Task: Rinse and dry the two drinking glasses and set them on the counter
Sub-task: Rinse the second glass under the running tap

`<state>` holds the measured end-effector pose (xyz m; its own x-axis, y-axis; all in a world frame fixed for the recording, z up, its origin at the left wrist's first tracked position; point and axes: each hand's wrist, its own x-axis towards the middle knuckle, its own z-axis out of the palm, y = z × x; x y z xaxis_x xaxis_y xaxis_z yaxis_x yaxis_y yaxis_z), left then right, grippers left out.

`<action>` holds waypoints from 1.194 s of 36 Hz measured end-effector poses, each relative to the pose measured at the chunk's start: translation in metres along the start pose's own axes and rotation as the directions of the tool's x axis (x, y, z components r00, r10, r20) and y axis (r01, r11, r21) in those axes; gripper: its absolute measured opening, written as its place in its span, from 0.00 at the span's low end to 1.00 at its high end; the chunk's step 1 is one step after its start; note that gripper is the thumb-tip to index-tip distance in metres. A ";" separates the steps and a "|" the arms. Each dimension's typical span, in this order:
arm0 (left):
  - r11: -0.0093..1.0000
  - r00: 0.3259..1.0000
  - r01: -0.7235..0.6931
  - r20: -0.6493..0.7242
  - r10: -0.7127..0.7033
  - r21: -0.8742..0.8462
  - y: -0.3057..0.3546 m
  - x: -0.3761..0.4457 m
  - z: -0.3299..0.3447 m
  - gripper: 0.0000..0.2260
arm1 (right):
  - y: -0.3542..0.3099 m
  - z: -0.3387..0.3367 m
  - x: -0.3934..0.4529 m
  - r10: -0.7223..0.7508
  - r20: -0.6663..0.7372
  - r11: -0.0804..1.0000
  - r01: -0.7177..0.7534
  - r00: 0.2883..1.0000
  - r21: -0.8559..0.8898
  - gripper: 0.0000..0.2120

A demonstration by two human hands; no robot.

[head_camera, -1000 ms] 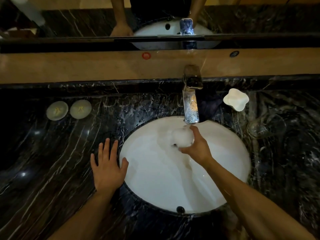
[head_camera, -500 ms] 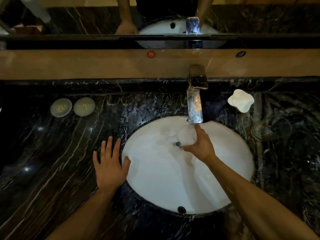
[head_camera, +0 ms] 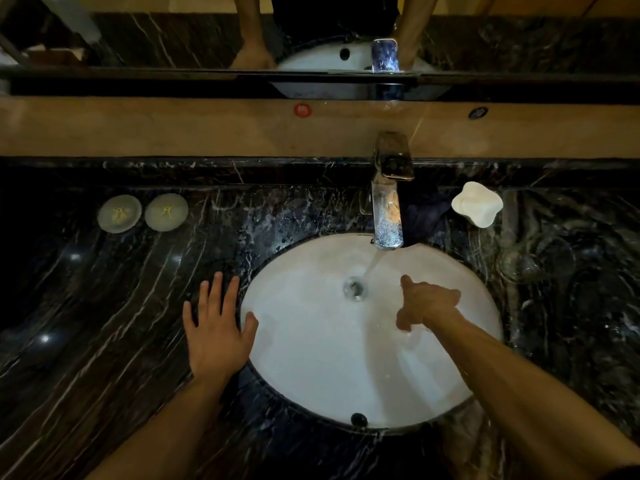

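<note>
My right hand (head_camera: 427,303) hangs over the right half of the white sink basin (head_camera: 311,368), its fingers curled around a clear drinking glass (head_camera: 414,336). The glass shows only faintly below the hand and seems tipped downward. A thin stream of water runs from the chrome faucet (head_camera: 388,216) to the drain (head_camera: 355,288), just left of that hand. A second clear glass (head_camera: 535,261) rests on the dark marble counter (head_camera: 104,323) to the right of the basin. My left hand (head_camera: 216,327) lies flat and spread on the counter at the basin's left rim, holding nothing.
Two round pale lids (head_camera: 119,213) (head_camera: 166,212) lie at the back left of the counter. A white wavy dish (head_camera: 477,203) stands right of the faucet, with a dark cloth (head_camera: 426,213) between them. A mirror runs along the wall behind.
My right hand has moved the glass out from under the faucet, to the right and toward me. The stream now falls straight into the drain. My left hand has stayed put.
</note>
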<state>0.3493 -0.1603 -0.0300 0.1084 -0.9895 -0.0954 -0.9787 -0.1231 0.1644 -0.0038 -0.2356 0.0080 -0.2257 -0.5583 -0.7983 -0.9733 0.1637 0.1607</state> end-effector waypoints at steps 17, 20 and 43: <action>1.000 1.000 0.011 -0.011 -0.012 -0.008 0.000 -0.001 0.002 0.31 | -0.002 0.007 0.005 -0.147 -0.319 0.715 0.324 0.936 0.620 0.40; 1.000 1.000 0.012 -0.013 -0.012 -0.009 0.000 0.000 0.001 0.31 | -0.008 0.012 0.003 -0.104 -0.474 0.611 0.432 0.874 0.664 0.42; 1.000 1.000 0.011 -0.017 -0.011 -0.005 0.000 -0.001 0.001 0.31 | -0.023 0.000 -0.003 -0.085 -0.541 0.608 0.473 0.837 0.638 0.44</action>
<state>0.3491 -0.1597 -0.0307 0.1223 -0.9892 -0.0803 -0.9765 -0.1344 0.1687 0.0195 -0.2376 0.0060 -0.1287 -0.9208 -0.3682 -0.6723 0.3540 -0.6502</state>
